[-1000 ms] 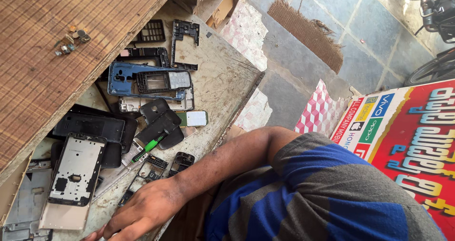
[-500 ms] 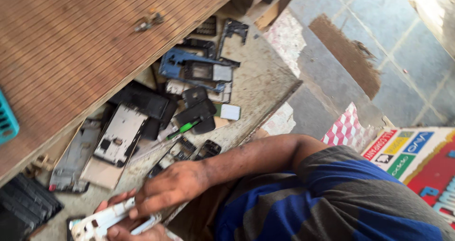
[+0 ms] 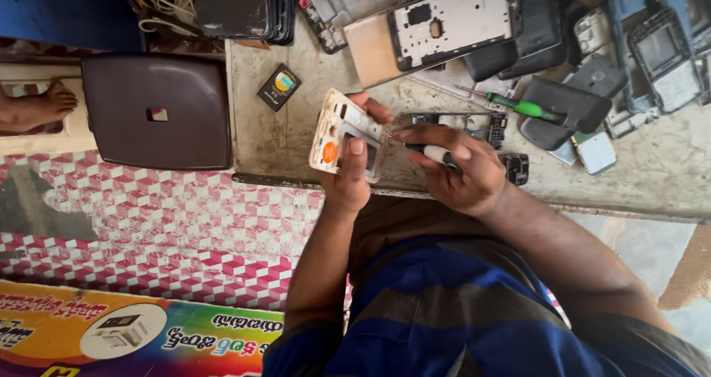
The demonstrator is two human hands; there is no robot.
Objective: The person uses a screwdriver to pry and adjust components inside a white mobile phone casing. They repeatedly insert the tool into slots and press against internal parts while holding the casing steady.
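Since the earlier frame, your view is swinging to look straight down, and both hands are now meeting at the near edge of the workbench [image 3: 296, 136]. Your left hand [image 3: 348, 173] is gripping a cream phone frame [image 3: 348, 136] bearing an orange sticker, thumb pressing its face, holding it just above the bench edge. Your right hand [image 3: 459, 166] is closing around a white-handled screwdriver [image 3: 437, 153], its tip pointing at the frame. Beyond that hand, a green-handled screwdriver [image 3: 522, 108] is lying among dark phone covers [image 3: 566, 107]. Left of the frame, a small battery [image 3: 279, 87] is resting on the bench; a brown stool [image 3: 157, 110] is standing beside the bench.
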